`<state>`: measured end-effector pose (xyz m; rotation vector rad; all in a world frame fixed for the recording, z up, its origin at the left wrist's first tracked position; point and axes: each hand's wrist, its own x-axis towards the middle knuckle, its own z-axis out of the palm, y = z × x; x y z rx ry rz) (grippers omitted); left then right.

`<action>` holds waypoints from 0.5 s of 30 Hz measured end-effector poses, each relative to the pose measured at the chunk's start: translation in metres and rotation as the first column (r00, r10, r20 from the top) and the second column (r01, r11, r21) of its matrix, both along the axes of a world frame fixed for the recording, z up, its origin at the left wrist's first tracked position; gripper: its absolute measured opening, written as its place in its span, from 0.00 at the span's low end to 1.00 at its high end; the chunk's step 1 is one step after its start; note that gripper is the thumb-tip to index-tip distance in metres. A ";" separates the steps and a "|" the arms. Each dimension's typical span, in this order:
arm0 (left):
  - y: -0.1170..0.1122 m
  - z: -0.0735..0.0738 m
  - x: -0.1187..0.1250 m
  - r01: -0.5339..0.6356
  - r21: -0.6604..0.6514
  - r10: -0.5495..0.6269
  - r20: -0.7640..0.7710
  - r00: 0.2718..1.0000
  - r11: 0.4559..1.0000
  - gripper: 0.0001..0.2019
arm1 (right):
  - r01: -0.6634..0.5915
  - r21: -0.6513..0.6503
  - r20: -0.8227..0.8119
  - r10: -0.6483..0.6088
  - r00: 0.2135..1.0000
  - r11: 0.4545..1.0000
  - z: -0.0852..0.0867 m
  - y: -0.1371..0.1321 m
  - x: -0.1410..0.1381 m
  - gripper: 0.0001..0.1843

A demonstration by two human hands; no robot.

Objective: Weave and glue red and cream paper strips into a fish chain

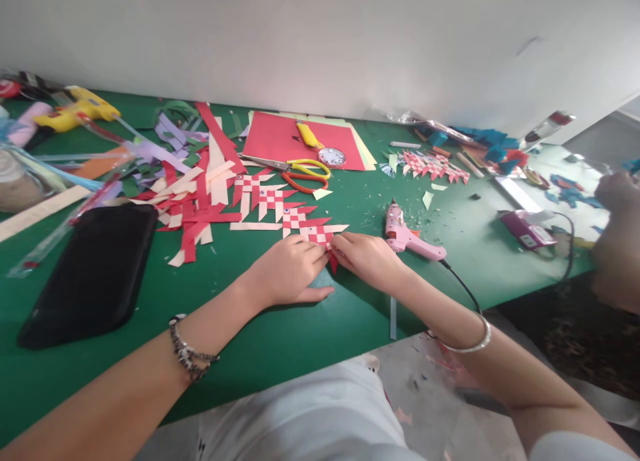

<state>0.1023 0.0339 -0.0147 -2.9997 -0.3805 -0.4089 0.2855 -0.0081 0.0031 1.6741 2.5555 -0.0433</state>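
Observation:
A red and cream woven paper fish [321,234] lies on the green table, its near part covered by my fingers. My left hand [293,269] presses on its near edge with curled fingers, while the thumb stretches out over the table. From the other side, my right hand [371,260] pinches the edge of the same piece, its fingertips close to the left ones. Similar woven fish [271,199], some with small eyes, form a slanting row behind it. To the right of my right hand lies a pink glue gun [400,231] with a black cord.
Scissors [300,171] and a yellow-handled tool [310,136] lie near red paper sheets [273,141]. Cut paper strips [200,194] pile up at left, beside a black phone-like slab [95,271] and a yellow glue gun [80,109]. Another person's arm [620,248] is at right, near a purple box [527,229].

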 end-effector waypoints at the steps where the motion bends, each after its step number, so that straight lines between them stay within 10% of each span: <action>1: 0.000 0.000 0.000 0.000 -0.005 0.000 0.003 1.000 1.000 0.22 | 0.008 -0.015 -0.060 -0.009 0.998 1.000 -0.002 0.000 0.003 0.07; 7: 0.000 0.000 0.000 0.004 -0.017 -0.004 -0.004 1.000 1.000 0.23 | 0.031 -0.018 -0.256 -0.035 0.966 0.999 -0.010 0.004 0.013 0.05; 15: 0.000 0.000 0.001 -0.004 -0.013 0.004 -0.012 1.000 1.000 0.23 | 0.019 0.006 0.021 -0.019 1.000 1.000 0.002 0.001 -0.005 0.08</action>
